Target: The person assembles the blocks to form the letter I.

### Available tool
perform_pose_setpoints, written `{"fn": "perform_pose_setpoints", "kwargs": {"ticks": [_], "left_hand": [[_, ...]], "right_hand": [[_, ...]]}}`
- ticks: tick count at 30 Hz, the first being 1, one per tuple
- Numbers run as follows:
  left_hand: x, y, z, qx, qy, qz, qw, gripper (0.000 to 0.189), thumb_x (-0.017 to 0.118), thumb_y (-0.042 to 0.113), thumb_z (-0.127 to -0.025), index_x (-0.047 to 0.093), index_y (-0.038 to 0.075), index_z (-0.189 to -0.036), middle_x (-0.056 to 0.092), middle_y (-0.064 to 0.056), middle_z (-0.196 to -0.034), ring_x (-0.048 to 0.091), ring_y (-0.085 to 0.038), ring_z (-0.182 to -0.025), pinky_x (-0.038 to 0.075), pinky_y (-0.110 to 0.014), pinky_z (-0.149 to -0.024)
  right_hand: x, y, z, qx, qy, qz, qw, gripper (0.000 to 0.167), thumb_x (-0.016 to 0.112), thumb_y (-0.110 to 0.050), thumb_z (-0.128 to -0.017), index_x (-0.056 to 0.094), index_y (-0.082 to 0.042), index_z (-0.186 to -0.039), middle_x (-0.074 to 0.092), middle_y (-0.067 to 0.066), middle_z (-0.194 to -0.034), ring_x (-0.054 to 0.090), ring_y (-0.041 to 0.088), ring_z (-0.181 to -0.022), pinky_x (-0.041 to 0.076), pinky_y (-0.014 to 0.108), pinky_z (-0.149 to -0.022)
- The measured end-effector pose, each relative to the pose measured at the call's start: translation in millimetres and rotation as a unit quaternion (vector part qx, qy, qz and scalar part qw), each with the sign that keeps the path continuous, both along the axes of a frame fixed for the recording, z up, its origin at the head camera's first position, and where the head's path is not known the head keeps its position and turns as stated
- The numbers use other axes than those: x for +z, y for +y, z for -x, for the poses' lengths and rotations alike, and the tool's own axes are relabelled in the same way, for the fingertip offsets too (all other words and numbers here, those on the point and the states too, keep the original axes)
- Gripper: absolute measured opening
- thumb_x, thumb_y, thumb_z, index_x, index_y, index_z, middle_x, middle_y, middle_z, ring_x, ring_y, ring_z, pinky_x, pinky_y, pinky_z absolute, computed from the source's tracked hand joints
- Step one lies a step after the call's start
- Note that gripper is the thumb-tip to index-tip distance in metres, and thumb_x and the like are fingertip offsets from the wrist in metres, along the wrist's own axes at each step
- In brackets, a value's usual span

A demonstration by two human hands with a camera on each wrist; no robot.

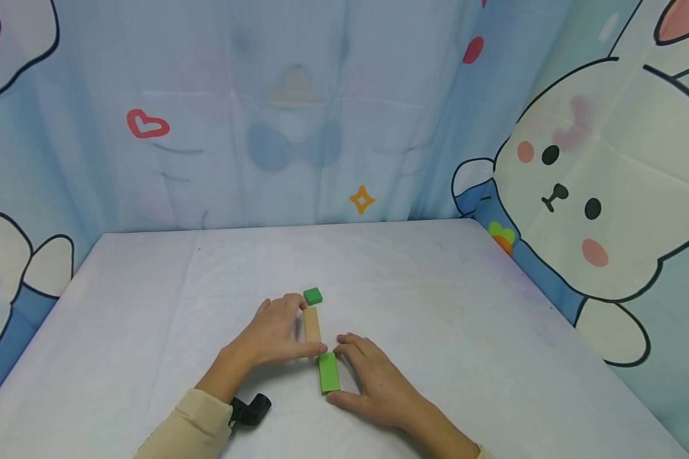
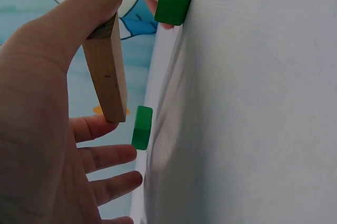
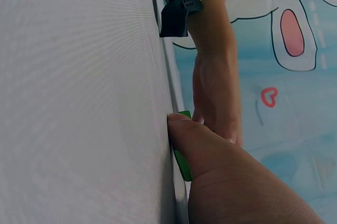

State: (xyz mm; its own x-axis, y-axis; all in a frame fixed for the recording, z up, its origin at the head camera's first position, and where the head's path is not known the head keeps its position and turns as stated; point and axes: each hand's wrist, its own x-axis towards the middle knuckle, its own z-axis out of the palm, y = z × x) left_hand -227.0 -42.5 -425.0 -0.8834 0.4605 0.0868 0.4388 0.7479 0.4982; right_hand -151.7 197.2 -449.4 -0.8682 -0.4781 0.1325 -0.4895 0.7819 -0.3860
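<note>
My left hand (image 1: 272, 335) pinches a plain wooden block (image 1: 311, 325) by its two ends, thumb at the near end and index finger at the far one. In the left wrist view this wooden block (image 2: 108, 74) hangs off the white tabletop, and the other fingers stay spread. Just nearer to me, my right hand (image 1: 379, 389) holds a longer green block (image 1: 328, 373) by its ends between thumb and fingers. The right thumb covers much of the green block (image 3: 184, 166) in the right wrist view. Beyond the left fingertips lies a small green block (image 1: 312, 296).
The white-covered table (image 1: 149, 306) reaches back to a blue curtain (image 1: 207, 172) printed with cartoon rabbits. A black wrist camera (image 1: 251, 409) sticks out from the left cuff, close over the cloth.
</note>
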Motion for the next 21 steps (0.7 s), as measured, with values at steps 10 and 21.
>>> {"fn": "perform_pose_setpoints", "kwargs": {"ticks": [10, 21], "left_hand": [[-0.9, 4.6, -1.3, -0.001, 0.007, 0.015, 0.9999, 0.082, 0.072, 0.070, -0.080, 0.052, 0.009, -0.131, 0.062, -0.008, -0.131, 0.056, -0.028, -0.129, 0.031, -0.061, -0.120], [-4.0, 9.0, -2.0, -0.005, 0.015, 0.017, 0.9997, 0.080, 0.070, 0.071, -0.082, 0.051, 0.010, -0.130, 0.053, -0.013, -0.146, 0.046, -0.034, -0.142, 0.026, -0.067, -0.121]], "right_hand": [[1.1, -0.7, -1.2, 0.004, 0.008, 0.006, 0.9999, 0.065, 0.076, -0.057, -0.087, 0.057, -0.018, -0.135, 0.050, 0.001, -0.153, 0.046, 0.022, -0.145, 0.042, 0.047, -0.118], [-0.2, 0.2, -1.7, 0.005, 0.019, 0.009, 0.9998, 0.068, 0.076, -0.058, -0.087, 0.056, -0.017, -0.137, 0.050, 0.001, -0.154, 0.045, 0.020, -0.145, 0.042, 0.045, -0.119]]}}
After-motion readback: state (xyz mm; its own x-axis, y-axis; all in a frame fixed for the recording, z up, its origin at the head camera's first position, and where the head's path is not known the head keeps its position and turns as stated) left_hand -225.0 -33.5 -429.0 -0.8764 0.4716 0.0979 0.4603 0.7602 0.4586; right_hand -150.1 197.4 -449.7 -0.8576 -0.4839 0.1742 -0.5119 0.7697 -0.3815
